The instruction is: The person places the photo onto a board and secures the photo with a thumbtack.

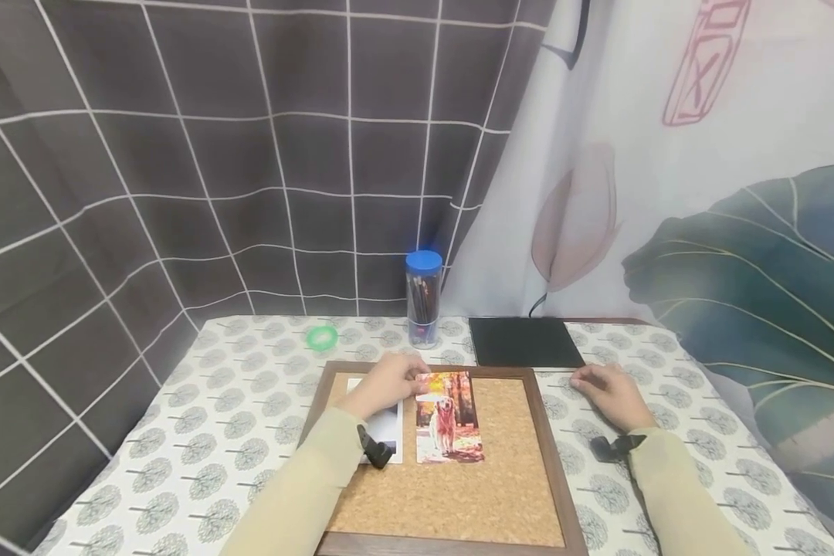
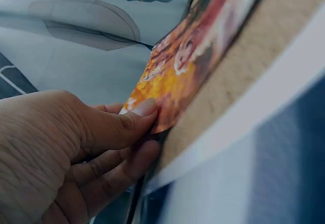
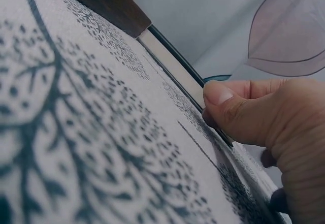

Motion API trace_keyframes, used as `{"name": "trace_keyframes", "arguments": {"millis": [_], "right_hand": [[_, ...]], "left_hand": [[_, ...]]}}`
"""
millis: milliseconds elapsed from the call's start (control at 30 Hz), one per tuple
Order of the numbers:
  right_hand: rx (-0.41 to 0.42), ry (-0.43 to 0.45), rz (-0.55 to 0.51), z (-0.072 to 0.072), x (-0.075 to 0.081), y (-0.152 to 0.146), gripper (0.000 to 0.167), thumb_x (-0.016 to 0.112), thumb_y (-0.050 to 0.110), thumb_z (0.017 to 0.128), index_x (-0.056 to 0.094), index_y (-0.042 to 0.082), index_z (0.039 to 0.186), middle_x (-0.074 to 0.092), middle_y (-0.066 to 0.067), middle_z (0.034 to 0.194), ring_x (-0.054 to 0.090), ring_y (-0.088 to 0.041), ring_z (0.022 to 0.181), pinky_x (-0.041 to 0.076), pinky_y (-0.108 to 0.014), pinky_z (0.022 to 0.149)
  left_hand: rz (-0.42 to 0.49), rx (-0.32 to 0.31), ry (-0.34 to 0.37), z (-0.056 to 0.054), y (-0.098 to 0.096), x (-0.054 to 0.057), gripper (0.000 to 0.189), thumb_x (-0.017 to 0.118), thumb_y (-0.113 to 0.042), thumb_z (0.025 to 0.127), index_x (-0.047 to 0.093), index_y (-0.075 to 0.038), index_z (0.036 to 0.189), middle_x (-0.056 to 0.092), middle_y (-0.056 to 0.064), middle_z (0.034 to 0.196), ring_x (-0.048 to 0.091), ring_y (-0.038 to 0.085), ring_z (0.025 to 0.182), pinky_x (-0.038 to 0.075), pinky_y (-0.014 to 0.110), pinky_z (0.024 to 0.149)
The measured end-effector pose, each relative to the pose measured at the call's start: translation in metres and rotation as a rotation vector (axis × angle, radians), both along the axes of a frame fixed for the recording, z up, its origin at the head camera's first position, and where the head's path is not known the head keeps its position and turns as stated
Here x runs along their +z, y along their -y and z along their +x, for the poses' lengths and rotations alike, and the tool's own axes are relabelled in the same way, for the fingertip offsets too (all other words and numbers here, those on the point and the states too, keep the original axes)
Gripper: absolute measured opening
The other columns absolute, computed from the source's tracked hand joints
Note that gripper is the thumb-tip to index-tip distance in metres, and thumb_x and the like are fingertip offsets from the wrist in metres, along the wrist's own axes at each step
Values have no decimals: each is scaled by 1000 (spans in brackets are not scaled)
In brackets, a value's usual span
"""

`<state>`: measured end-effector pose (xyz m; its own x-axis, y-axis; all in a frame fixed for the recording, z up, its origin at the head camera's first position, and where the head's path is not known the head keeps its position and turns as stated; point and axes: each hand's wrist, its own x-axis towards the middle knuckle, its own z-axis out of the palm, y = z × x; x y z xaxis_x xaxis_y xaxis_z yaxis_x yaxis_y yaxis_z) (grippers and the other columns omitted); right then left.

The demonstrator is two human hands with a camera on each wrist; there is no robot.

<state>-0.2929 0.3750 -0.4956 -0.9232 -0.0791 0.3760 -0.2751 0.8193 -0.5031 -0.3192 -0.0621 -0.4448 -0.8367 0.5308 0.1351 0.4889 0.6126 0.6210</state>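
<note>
My left hand (image 1: 389,382) pinches the upper left corner of a photo of a dog among autumn leaves (image 1: 447,421) between thumb and fingers. In the left wrist view the photo (image 2: 188,56) bends as it stands over the cork board (image 1: 459,502), which has a dark wooden frame. Partly hidden under that hand and sleeve, a white-bordered picture (image 1: 391,432) lies on the board's left side. My right hand (image 1: 615,394) rests on the tablecloth right of the board, fingers loosely curled, its fingertips near the front corner of a black flat object (image 1: 524,342).
A clear jar with a blue lid (image 1: 424,297), filled with pencil-like sticks, stands behind the board. A green tape roll (image 1: 322,337) lies at the back left. A tree-print cloth (image 1: 201,432) covers the table; a dark checked curtain (image 1: 306,154) hangs behind it.
</note>
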Motion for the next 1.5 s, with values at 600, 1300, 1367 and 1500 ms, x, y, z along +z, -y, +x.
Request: {"name": "trace_keyframes", "arguments": {"millis": [600,1300,1367,1500], "right_hand": [[8,17,29,4,4,3,11,72,28,93,73,17,96,70,-4,95,52,-29,95,37,-54,89],[-6,-40,-32,5,5,8,16,68,30,97,74,16,100,75,-6,102,68,-33,100,48,-49,92],[5,-50,-37,6,10,13,14,69,30,96,75,18,100,75,-3,102,69,-27,98,49,-40,89],[70,-55,-65,6,25,29,11,70,26,96,76,19,100,75,2,101,67,-14,93,50,-31,84]], "left_hand": [[-83,1,-73,2,-3,-7,23,70,-15,94,75,-10,116,74,4,110,69,19,100,55,37,92],[-173,-42,-167,2,0,-6,30,68,-34,96,72,-13,117,67,8,121,59,29,119,44,47,106],[-186,-31,-146,2,0,-6,38,71,-41,92,71,-14,119,64,9,126,55,32,125,40,50,109],[-201,-21,-123,3,0,-9,46,76,-45,86,70,-16,120,62,4,121,56,26,117,45,45,104]]}}
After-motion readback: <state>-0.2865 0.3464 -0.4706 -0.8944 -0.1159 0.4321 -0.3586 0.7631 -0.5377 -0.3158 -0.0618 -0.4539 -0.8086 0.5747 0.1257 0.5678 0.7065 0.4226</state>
